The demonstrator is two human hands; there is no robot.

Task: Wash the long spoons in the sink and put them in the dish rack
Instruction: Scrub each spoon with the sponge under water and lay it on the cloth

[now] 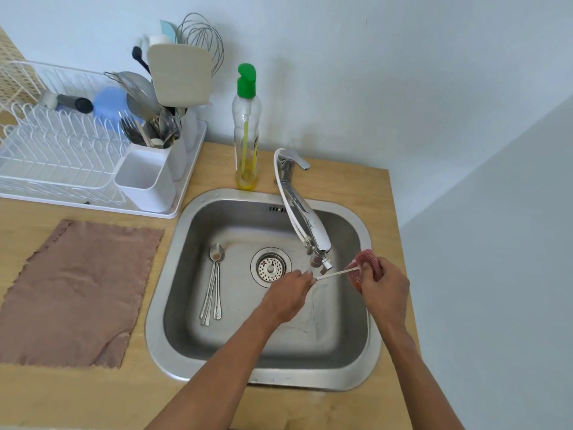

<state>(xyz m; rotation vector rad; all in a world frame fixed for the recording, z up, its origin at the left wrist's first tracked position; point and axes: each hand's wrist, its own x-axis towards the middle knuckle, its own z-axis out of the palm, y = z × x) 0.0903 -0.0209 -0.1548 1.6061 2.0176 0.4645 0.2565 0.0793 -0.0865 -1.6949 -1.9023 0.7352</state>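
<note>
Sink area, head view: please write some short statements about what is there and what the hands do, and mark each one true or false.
1. The left hand pinches one end of a long spoon. True.
2. The right hand holds a blue sponge. False: it grips a red mesh scrubber, at the spoon's other end.
3. Left of the drain, other spoons lie on the floor of the sink. True.
4. The soap bottle lies inside the sink. False: it stands upright on the counter, behind the sink.
5. The brown cloth hangs over the dish rack. False: it lies flat on the counter, in front of the rack.
</note>
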